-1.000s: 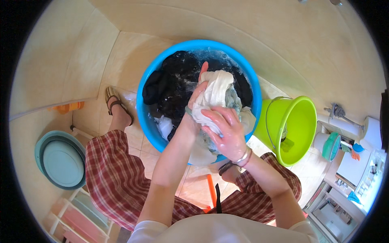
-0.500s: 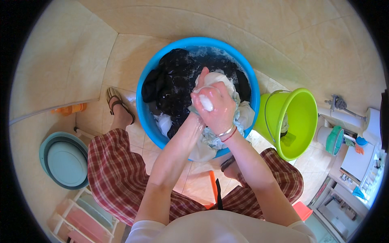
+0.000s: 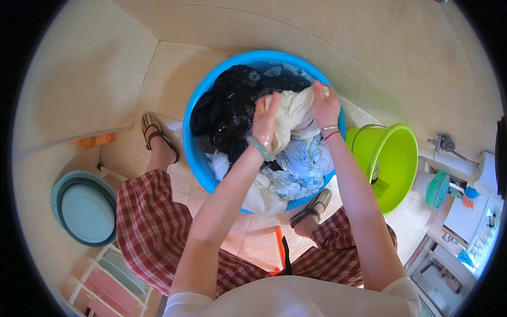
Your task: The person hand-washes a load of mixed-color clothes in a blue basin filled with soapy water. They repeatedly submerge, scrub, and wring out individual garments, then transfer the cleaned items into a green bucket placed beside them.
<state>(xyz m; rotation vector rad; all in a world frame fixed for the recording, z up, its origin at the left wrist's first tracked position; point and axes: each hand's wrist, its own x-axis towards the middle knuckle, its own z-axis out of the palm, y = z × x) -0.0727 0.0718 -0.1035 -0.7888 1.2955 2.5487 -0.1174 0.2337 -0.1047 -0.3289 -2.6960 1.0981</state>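
Observation:
A white wet garment [image 3: 291, 117] is stretched between my two hands over a round blue basin [image 3: 189, 140]. My left hand [image 3: 265, 120] grips its left side, fingers closed on the cloth. At the upper right of the garment, near the basin's rim, my right hand [image 3: 326, 105] pinches it. Dark clothes [image 3: 228, 119] lie in sudsy water on the basin's left and far side. Light blue cloth [image 3: 301, 164] is bunched below the white garment. Another white piece [image 3: 264, 196] hangs over the near rim.
A lime green bucket [image 3: 398, 169] stands tilted to the basin's right. Stacked grey-blue basins [image 3: 87, 211] and a white rack [image 3: 113, 274] are at the left. My sandalled feet flank the basin. Tiled walls [image 3: 317, 26] rise behind it.
My hands have moved from clasped together around bunched white cloth to apart. The white garment is now spread between them, the right hand out toward the far right rim.

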